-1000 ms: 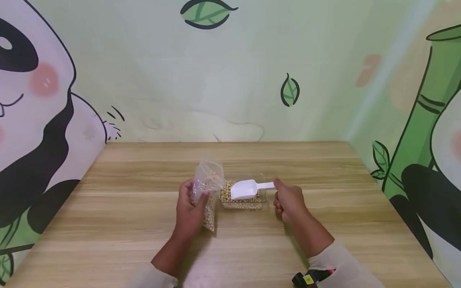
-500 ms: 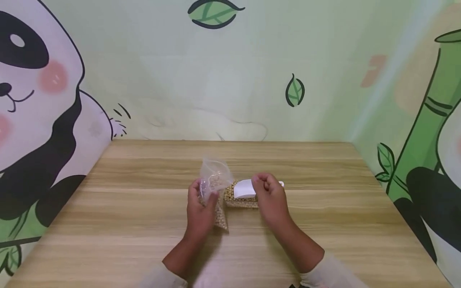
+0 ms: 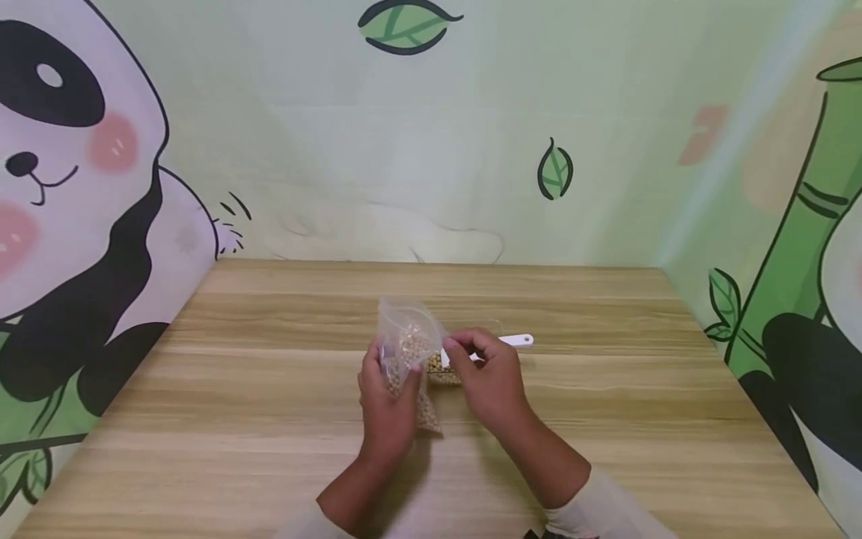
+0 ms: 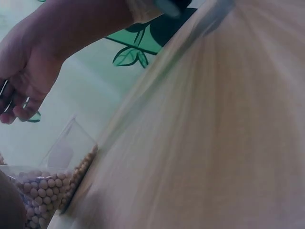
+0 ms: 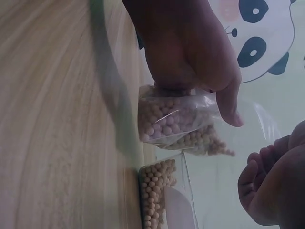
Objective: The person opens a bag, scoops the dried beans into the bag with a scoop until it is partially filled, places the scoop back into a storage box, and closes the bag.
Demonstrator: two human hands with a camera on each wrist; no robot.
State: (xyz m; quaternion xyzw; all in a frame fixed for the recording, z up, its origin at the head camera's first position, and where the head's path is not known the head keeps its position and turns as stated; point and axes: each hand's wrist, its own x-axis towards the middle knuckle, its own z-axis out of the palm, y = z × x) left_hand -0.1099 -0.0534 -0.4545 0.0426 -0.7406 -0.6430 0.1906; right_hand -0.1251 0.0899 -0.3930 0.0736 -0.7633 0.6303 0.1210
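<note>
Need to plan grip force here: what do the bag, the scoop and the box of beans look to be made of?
Bag: thin clear plastic film, glossy, crinkled; the beans show through where the left hand grips it.
Scoop: white, smooth, opaque, probably rigid plastic.
Box: clear, straight-walled, seemingly hard plastic.
Table: wood-grain surface, possibly laminate.

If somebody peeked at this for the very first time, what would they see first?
Most likely the clear bag of little pale beans, held up mid-table by the left hand. Right beside it the right hand reaches toward the bag's top, in front of a clear box of more beans with a white scoop lying across it. The big cartoon panda on the left wall also grabs the eye.
</note>
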